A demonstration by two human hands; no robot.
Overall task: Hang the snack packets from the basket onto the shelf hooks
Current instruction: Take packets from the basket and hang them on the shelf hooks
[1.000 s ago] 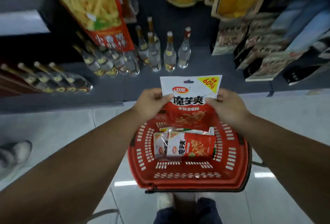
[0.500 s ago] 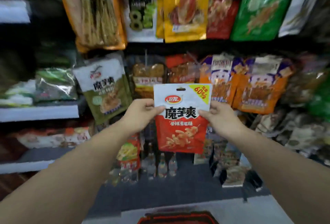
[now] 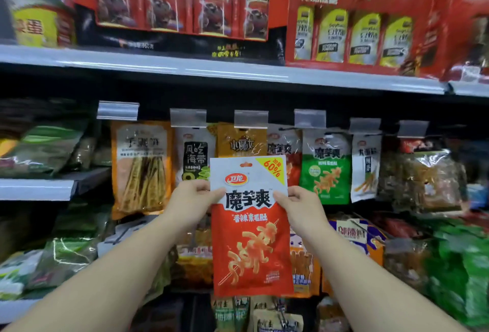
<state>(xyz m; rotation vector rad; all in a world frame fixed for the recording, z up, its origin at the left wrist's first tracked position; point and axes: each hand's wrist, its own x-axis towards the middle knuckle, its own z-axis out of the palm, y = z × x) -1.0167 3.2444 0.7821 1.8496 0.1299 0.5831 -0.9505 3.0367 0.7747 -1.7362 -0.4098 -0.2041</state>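
We've got one red snack packet (image 3: pixel 251 226) up in front of the shelf hooks (image 3: pixel 280 129), not hung yet. Left hand (image 3: pixel 193 199) pinches its 9 o'clock edge, right hand (image 3: pixel 299 199) its 3 o'clock edge; both grips closed on the upper corners. Hang hole sits at 12 on the packet, below the matching red packets (image 3: pixel 291 157) at 1 o'clock. Basket is out of frame, so remaining count unknown. Hook tips sit behind the clear label holders (image 3: pixel 250 118), hard to make out; shelf edges blurred

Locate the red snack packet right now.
Centre of the head view: the red snack packet is held by left hand and right hand before the hanging packets.
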